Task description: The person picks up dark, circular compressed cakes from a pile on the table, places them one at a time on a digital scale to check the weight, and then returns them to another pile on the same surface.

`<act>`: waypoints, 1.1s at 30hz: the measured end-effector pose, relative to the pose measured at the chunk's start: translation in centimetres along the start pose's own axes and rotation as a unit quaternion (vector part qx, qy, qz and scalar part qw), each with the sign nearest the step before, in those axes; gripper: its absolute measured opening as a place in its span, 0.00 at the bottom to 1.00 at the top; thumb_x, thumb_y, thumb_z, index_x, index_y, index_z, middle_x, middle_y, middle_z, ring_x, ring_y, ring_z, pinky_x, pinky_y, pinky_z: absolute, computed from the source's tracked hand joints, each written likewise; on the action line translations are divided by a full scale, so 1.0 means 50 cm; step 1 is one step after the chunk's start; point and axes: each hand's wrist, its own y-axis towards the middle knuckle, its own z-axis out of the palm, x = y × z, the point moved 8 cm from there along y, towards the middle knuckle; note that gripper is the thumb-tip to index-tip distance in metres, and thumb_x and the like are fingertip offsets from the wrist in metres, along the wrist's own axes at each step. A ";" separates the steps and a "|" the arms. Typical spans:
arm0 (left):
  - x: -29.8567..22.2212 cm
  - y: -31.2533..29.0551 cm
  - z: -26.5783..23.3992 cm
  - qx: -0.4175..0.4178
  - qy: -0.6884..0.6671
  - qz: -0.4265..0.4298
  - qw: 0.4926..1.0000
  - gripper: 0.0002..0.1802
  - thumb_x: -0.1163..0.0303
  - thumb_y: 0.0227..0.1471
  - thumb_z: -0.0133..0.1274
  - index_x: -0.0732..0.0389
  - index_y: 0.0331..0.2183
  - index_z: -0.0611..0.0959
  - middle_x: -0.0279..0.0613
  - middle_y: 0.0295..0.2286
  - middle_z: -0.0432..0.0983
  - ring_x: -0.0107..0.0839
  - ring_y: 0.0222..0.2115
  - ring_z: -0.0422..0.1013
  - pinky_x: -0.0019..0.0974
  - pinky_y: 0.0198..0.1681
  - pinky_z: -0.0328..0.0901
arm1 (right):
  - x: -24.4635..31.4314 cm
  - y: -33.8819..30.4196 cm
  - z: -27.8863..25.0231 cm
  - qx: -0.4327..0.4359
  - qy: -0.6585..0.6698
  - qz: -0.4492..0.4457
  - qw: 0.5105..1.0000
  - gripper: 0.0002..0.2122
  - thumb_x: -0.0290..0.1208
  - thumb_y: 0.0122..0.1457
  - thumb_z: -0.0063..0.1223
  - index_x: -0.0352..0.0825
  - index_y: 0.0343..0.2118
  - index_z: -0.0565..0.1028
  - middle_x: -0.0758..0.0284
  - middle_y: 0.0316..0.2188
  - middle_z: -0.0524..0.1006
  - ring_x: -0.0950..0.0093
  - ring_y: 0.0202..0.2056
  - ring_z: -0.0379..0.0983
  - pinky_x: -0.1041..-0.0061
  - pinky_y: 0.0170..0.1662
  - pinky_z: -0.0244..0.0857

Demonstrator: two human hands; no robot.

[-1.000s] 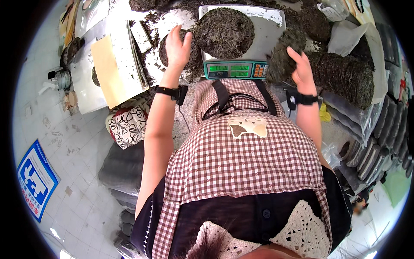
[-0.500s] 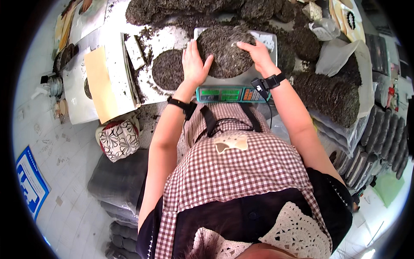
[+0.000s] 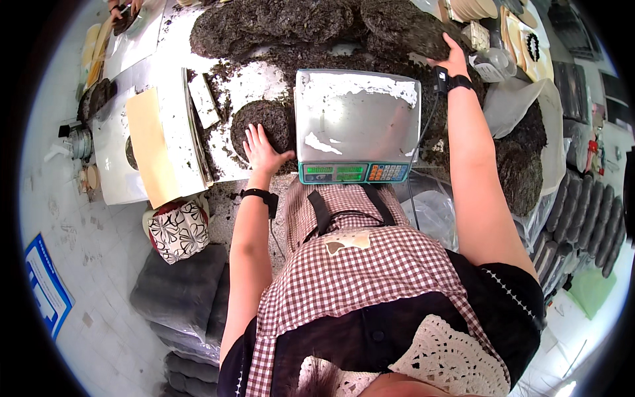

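Top-down view of person in checked apron point(image 3: 370, 271) at white table point(image 3: 268, 78). Left hand point(image 3: 266, 156): fingers spread apart over lower part of 1 dark, flaky round cake point(image 3: 268, 118), lying left of scale point(image 3: 360, 116). Right hand point(image 3: 453, 61): thumb and finger at right edge of 2nd dark cake point(image 3: 418, 34), beyond scale's upper right corner; cannot tell if fingers clamp it. Scale: silver pan, green-lit display. Dark heap point(image 3: 278, 30) along far side.
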 end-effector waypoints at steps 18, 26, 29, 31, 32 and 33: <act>0.123 0.019 0.021 -0.070 -0.264 0.095 0.957 0.27 0.62 0.51 0.59 0.55 0.54 0.79 0.50 0.55 0.71 0.41 0.59 0.64 0.40 0.61 0.59 | -0.227 -0.480 0.046 0.129 -0.075 -0.027 0.988 0.14 0.27 0.64 0.52 0.27 0.50 0.73 0.60 0.47 0.78 0.66 0.47 0.77 0.63 0.53 0.70; 0.168 -0.071 -0.279 -0.386 -0.682 -0.012 0.621 0.17 0.62 0.64 0.46 0.66 0.46 0.77 0.46 0.39 0.79 0.33 0.35 0.75 0.35 0.40 0.70 | -0.199 -0.547 -0.102 0.063 0.035 -0.027 0.997 0.16 0.31 0.64 0.52 0.28 0.52 0.73 0.59 0.50 0.77 0.63 0.51 0.74 0.59 0.57 0.67; 0.024 -0.028 -0.223 -0.140 -0.741 -0.078 0.652 0.23 0.61 0.64 0.49 0.68 0.52 0.72 0.44 0.42 0.77 0.33 0.41 0.73 0.36 0.48 0.68 | -0.216 -0.521 -0.098 0.052 0.068 -0.014 0.996 0.17 0.33 0.64 0.53 0.28 0.51 0.73 0.59 0.51 0.77 0.62 0.52 0.73 0.57 0.58 0.65; -0.050 0.022 -0.186 -0.109 -0.629 -0.023 0.769 0.27 0.59 0.63 0.51 0.70 0.54 0.69 0.49 0.44 0.75 0.37 0.46 0.72 0.40 0.53 0.66 | -0.246 -0.460 -0.074 0.069 0.087 0.011 0.994 0.16 0.30 0.63 0.54 0.29 0.51 0.73 0.59 0.51 0.76 0.62 0.51 0.74 0.58 0.56 0.67; -0.075 0.035 -0.182 -0.124 -0.571 0.000 0.812 0.29 0.59 0.63 0.51 0.71 0.55 0.68 0.52 0.46 0.74 0.39 0.48 0.71 0.42 0.55 0.64 | -0.261 -0.437 -0.065 0.079 0.100 0.023 0.992 0.16 0.28 0.62 0.55 0.29 0.51 0.73 0.59 0.51 0.76 0.63 0.50 0.74 0.58 0.55 0.68; -0.070 0.039 -0.200 -0.199 -0.422 0.000 0.884 0.31 0.59 0.62 0.52 0.73 0.56 0.66 0.59 0.51 0.70 0.44 0.52 0.68 0.44 0.56 0.63 | -0.260 -0.437 -0.052 0.062 0.074 0.002 0.995 0.15 0.26 0.61 0.56 0.28 0.51 0.73 0.59 0.50 0.77 0.63 0.49 0.75 0.60 0.54 0.69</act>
